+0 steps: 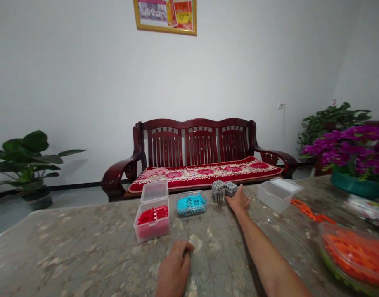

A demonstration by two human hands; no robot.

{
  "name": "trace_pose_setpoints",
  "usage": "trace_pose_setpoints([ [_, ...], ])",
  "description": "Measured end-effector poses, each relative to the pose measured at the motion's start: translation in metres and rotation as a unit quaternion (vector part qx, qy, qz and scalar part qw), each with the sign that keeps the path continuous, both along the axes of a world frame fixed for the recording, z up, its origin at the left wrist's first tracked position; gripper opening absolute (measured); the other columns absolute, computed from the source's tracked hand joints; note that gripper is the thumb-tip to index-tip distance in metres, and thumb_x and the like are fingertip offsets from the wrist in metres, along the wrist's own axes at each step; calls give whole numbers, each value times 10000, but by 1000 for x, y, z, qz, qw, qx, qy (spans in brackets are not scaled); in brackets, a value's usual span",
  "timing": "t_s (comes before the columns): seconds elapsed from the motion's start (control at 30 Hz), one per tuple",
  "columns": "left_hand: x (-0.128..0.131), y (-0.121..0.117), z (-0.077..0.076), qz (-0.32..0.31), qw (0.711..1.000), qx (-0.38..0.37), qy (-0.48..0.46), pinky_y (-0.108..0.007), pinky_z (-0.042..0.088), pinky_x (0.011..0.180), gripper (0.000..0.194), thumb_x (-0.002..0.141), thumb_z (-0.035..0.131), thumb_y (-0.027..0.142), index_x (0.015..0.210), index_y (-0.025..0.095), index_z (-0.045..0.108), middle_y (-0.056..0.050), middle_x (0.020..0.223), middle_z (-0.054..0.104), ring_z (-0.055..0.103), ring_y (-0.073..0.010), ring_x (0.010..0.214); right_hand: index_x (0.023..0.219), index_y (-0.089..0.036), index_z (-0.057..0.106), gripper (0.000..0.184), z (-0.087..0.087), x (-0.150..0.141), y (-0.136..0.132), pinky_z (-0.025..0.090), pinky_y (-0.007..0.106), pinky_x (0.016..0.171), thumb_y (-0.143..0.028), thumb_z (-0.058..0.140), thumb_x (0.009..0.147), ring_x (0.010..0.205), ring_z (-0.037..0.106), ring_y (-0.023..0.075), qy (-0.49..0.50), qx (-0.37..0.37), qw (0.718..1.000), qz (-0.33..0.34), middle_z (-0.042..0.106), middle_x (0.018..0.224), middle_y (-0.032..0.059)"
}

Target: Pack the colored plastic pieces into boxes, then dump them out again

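Observation:
Far out on the table, my right hand point(239, 201) closes its thumb and fingers around a grey block piece point(230, 189). Just left of it stands another grey piece point(218, 191), built of small knobbly blocks; whether the two are joined I cannot tell. My left hand point(174, 266) rests on the table near the front with its fingers curled in, and nothing shows in them. Beyond it are a clear tub of blue blocks point(191, 203) and a lidded plastic box point(151, 233), its lid raised, holding red blocks point(152, 214).
An open clear box point(274, 197) stands right of my right hand, beside a chain of orange blocks point(313, 212). Nearer lie a transparent lid point(282, 241) and a tub of orange blocks point(356, 251). A teal flower pot point(356, 185) stands at right. A wooden sofa point(198, 144) is behind the table.

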State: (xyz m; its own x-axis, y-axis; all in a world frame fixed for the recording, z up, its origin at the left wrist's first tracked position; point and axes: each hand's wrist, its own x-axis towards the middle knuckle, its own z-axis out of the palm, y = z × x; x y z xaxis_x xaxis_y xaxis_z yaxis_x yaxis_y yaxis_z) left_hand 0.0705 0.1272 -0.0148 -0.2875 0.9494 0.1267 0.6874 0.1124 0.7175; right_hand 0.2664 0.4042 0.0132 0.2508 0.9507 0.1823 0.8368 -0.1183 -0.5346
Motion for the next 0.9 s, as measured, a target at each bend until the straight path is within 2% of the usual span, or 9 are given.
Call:
trace_pose_setpoints([
  [0.17, -2, 0, -5, -4, 1000, 0, 1, -311, 510, 914, 287, 875, 453, 159, 1007, 291, 672, -29, 1066, 752, 714, -226, 1029, 1611, -39, 178, 1008, 2, -3, 4, 371, 486, 1094, -469, 673, 846, 1330, 534, 396, -11, 0, 1000, -5, 603, 1411, 268],
  [0.27, 0, 0, -2, 0, 1000, -8, 5, -307, 509, 923, 292, 864, 451, 144, 995, 290, 668, -28, 1060, 755, 716, -227, 1037, 1568, -29, 277, 900, 2, -4, 4, 390, 482, 1075, -435, 663, 864, 1314, 549, 394, -22, 1, 1000, -8, 627, 1364, 277],
  [0.37, 3, -1, 4, 10, 1000, -12, 6, -298, 510, 922, 292, 854, 450, 121, 965, 287, 663, -30, 1046, 759, 718, -223, 1033, 1466, -62, 426, 742, 2, -5, 3, 423, 473, 1051, -407, 672, 857, 1283, 574, 389, -34, 3, 999, -10, 667, 1301, 248],
  [0.47, 4, -1, 9, 16, 1000, -9, 9, -296, 513, 906, 287, 855, 457, 123, 963, 286, 668, -32, 1041, 762, 720, -224, 1022, 1372, -71, 500, 630, 2, -4, 0, 442, 469, 1040, -359, 684, 842, 1258, 596, 388, -42, 10, 999, -12, 684, 1262, 247],
  [0.7, 6, -2, 14, 13, 1000, -13, 22, -296, 496, 929, 302, 882, 447, 108, 1019, 258, 671, -39, 1094, 752, 713, -214, 1054, 1339, 2, 515, 581, 2, 7, -31, 466, 464, 1004, -334, 612, 875, 1218, 623, 396, -58, 34, 998, 10, 689, 1220, 284],
  [0.9, 7, -1, 17, 6, 999, -16, 34, -312, 474, 970, 303, 898, 445, 76, 1041, 235, 660, -51, 1129, 733, 700, -210, 1079, 1340, -71, 556, 585, 1, 20, -65, 484, 469, 983, -320, 670, 823, 1184, 640, 393, -78, 24, 997, 2, 722, 1191, 243],
])
